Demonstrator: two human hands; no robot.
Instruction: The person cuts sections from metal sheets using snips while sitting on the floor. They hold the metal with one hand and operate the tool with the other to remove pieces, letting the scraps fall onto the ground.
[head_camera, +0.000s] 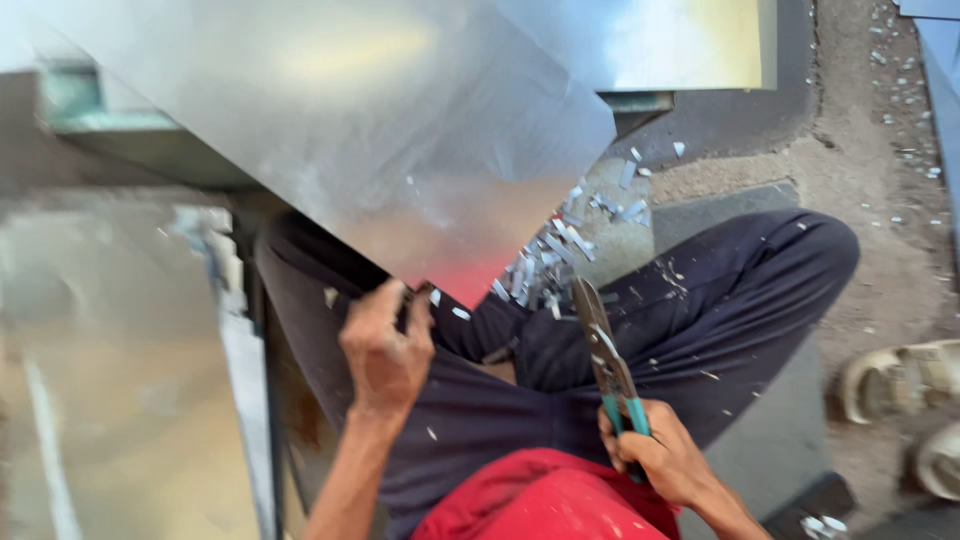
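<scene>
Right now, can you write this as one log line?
left hand: grips metal sheet edge | right hand: holds tin snips | offcuts: floor

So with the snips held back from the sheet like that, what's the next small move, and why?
Probably bring the snips up to the sheet edge near its lower corner. The right hand holds them by the teal handles with the blades pointing toward that corner but apart from it, while the left hand grips the sheet's lower edge. Offcuts already lie on the floor below.
</scene>
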